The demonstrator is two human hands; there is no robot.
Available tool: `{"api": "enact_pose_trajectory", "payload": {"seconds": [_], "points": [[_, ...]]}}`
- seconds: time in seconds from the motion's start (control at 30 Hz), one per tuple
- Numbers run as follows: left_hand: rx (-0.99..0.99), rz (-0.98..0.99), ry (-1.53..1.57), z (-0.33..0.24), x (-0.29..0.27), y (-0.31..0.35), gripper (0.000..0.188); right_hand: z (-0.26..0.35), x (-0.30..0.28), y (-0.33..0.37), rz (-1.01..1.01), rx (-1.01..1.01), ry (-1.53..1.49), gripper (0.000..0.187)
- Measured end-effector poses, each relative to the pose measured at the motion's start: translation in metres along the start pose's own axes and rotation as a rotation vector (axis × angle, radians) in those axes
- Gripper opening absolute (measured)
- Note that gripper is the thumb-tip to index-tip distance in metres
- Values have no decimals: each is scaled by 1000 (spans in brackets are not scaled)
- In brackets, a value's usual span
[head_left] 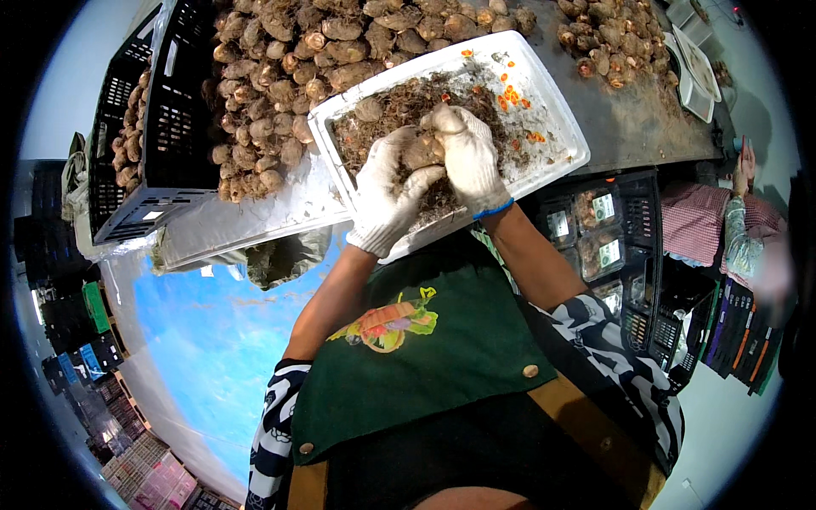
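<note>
Over a white tray (pixel 557 160), both my hands, in white knit gloves, grip one brown taro (pixel 422 153). My left hand (pixel 389 189) wraps it from the left and below, thumb along its near side. Curled against its right side is my right hand (pixel 468 157), which has a blue cuff edge. The gloves hide much of the taro. Loose root fibres (pixel 425 93) and dirt cover the left and middle of the tray, where another taro (pixel 369 110) lies. Small orange-red pieces (pixel 510 95) are scattered in its right part.
A big heap of taros (pixel 280 85) covers the table behind and left of the tray. A black crate (pixel 174 110) stands at the left. Another taro pile (pixel 608 38) lies far right. Packed clear boxes (pixel 599 229) sit in a crate at right, near another person (pixel 722 221).
</note>
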State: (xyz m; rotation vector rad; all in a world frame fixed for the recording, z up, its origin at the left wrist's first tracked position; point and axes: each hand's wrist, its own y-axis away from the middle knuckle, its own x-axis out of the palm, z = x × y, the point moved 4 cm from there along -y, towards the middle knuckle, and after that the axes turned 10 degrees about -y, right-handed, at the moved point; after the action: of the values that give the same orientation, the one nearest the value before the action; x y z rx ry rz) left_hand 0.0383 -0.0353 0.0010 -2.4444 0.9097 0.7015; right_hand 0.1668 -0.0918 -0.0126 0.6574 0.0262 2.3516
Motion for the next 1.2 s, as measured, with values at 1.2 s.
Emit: {"api": "enact_pose_trajectory", "payload": {"seconds": [1.2], "points": [[135, 96, 298, 9, -45, -7, 58, -14, 24, 29, -199, -39, -299, 34]]}}
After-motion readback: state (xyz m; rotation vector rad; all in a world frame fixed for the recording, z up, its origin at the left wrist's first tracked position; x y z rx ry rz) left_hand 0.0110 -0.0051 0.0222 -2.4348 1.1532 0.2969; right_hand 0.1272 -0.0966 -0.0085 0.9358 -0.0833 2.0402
